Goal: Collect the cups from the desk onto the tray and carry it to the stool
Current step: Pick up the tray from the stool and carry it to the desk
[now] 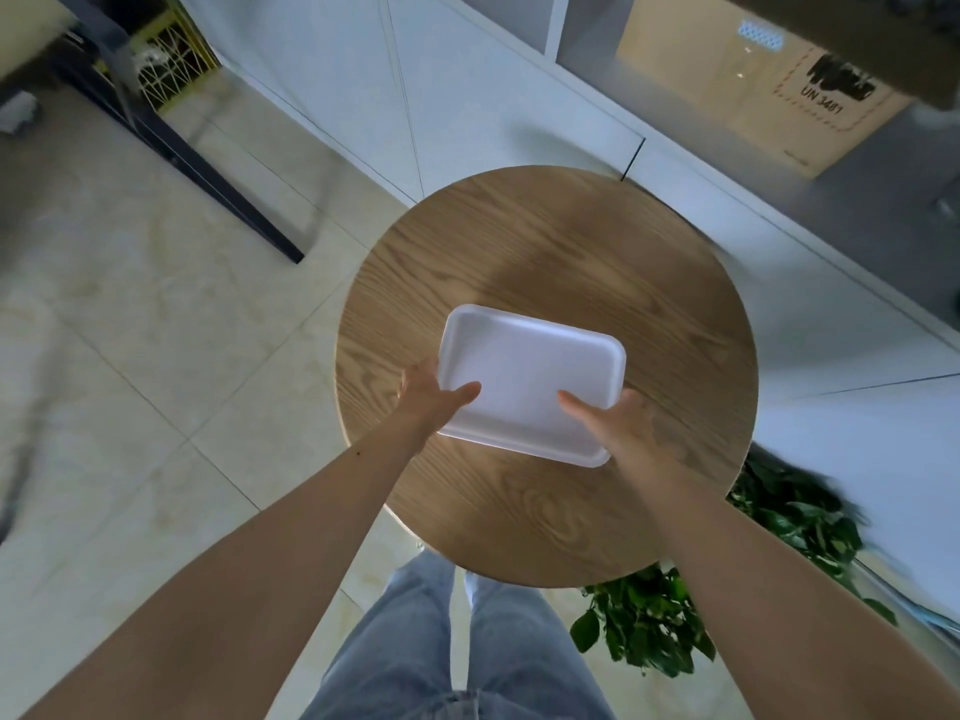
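Upper left of the frame: a dark metal desk leg [171, 132] slanting across pale floor tiles [130, 356], with a yellow wire basket [174, 54] behind it, blurred. Left of centre: the left hand [426, 397], bare forearm reaching in from the lower left, grasping the left short edge of the tray, thumb lying over the rim onto the tray's inner surface, remaining fingers hidden beneath. Centre: a white rectangular tray [524, 376] with rounded corners and a raised rim, nothing on it, held over the near middle of the stool; whether its underside touches the wood cannot be told. Beneath it: a round wooden stool top [571, 262], light oak grain, filling the middle of the frame. Bottom centre: the person's legs in light blue jeans [457, 641]. Right of centre: the right hand [618, 428], bare forearm entering from the lower right, grasping the tray's near right corner, thumb on top of the surface, other fingers out of sight below. Lower right: a green leafy plant [649, 621] partly under the stool's edge. Upper right: a cardboard box [753, 80] printed "UN 3481", set in a white cabinet [467, 96] that runs along the top of the frame.
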Available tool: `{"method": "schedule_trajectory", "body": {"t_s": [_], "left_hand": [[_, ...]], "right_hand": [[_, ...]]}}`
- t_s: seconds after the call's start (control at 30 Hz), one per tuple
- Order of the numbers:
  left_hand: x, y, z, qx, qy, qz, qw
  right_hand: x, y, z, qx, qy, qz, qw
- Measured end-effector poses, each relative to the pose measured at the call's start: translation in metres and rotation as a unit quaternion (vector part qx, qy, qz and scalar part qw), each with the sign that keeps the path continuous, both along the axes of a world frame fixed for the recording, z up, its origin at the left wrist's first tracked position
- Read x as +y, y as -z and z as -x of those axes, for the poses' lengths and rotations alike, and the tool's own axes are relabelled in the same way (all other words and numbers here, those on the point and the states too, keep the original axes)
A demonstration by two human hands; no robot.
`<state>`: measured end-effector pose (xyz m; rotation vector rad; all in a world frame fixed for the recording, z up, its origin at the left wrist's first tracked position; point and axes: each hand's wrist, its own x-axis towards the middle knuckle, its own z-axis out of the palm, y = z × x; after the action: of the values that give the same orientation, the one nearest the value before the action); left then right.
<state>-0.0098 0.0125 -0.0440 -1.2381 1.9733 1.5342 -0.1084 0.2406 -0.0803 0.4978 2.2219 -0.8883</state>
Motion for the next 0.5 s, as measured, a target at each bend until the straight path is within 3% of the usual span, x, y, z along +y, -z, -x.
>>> {"method": "schedule_trajectory", "body": {"t_s": [0.2,0.5], "left_hand": [[-0.008,-0.029,-0.006,0.048,-0.077,0.054,0.994],[-0.045,-0.051,-0.052,0.115,-0.238,0.127,0.956]], "right_hand": [[-0.011,-0.016,0.003,0.116,-0.024,0.026,0.993],[-0.058,-0.063,0.002,0.240,-0.059,0.133,0.960]]}}
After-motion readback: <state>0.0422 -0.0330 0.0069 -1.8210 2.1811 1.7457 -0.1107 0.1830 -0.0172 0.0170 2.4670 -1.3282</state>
